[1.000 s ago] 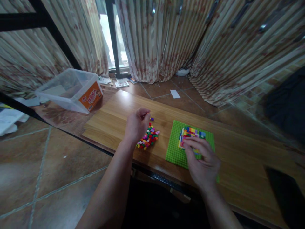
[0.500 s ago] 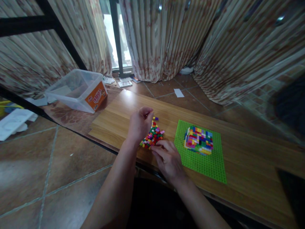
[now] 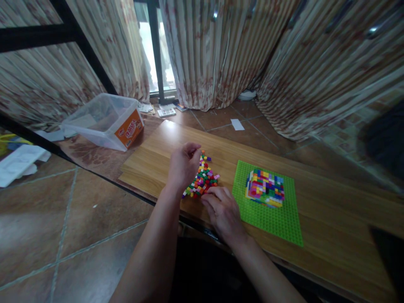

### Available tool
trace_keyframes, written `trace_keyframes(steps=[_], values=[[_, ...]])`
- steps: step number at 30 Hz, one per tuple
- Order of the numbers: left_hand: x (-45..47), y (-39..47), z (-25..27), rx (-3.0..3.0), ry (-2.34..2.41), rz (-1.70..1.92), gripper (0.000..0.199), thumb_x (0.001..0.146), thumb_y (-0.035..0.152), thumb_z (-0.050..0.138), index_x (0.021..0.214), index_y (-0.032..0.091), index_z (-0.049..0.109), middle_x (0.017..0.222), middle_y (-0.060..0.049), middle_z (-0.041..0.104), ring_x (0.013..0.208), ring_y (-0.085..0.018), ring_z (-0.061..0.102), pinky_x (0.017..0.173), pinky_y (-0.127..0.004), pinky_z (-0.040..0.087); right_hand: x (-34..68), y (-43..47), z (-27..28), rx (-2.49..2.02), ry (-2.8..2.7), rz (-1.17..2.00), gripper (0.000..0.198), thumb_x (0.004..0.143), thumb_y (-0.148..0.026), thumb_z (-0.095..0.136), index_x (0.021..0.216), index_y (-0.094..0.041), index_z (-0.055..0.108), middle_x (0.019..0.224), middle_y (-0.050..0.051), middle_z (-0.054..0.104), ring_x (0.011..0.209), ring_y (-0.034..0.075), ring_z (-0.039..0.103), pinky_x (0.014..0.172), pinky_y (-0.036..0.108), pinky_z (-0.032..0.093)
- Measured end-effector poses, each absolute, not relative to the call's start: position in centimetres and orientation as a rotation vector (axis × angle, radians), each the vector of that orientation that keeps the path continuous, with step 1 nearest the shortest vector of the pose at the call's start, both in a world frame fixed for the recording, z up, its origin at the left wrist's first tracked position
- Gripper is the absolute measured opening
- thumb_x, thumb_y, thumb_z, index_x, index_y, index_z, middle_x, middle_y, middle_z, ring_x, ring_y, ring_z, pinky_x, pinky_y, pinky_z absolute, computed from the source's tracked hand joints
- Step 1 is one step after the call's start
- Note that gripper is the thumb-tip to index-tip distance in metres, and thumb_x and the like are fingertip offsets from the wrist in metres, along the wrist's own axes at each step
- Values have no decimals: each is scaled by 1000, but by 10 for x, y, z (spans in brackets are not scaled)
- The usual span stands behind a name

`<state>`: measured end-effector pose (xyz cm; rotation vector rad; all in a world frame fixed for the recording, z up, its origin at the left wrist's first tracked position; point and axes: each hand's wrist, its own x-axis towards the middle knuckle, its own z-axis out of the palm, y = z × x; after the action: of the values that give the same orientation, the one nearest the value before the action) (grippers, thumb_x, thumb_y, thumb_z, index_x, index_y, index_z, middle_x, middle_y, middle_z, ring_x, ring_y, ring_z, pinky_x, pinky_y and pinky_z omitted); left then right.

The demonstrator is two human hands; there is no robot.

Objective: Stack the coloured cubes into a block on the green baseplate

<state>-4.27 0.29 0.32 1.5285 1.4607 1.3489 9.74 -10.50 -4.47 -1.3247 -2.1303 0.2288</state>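
Observation:
A pile of small multicoloured toy bricks (image 3: 203, 179) lies on the wooden tabletop between my hands. My left hand (image 3: 184, 165) is over the pile's left side, its fingers curled and thumb drawn in. Whatever it may hold is hidden. At the pile's near right edge, my right hand (image 3: 223, 209) has its thumb and fingers pinched together, and anything in them is too small to make out. To the right, a hollow block structure (image 3: 265, 188) of many colours stands on a green studded baseplate (image 3: 268, 225). Neither hand touches it.
The wooden table (image 3: 148, 162) runs left to right before me. On its left side, beyond the board, sits a clear plastic bin (image 3: 104, 122) with an orange label. Behind hang striped curtains (image 3: 217, 54). A white paper (image 3: 237, 124) lies on the tiled floor.
My left hand has shifted slightly left, uncovering more of the brick pile. My right hand stays at the pile's edge, still pinched. The whole view has moved a little.

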Motion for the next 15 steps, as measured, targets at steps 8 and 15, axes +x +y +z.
trace_keyframes(steps=[8, 15], values=[[-40, 5, 1, 1520, 1455, 1350, 18, 80, 23, 60, 90, 14, 72, 79, -3, 72, 72, -15, 64, 65, -24, 48, 110, -110, -34, -1299, -2001, 305, 14, 97, -17, 54, 97, -17, 69, 89, 6, 69, 84, 21, 61, 75, 34, 51], [-37, 4, 4, 1522, 1467, 1304, 18, 79, 24, 62, 90, 15, 73, 78, -3, 72, 70, -15, 64, 63, -24, 47, 150, -119, -19, -1361, -1803, 348, 18, 97, -20, 55, 104, -20, 72, 96, 5, 72, 86, 15, 69, 77, 27, 54]])
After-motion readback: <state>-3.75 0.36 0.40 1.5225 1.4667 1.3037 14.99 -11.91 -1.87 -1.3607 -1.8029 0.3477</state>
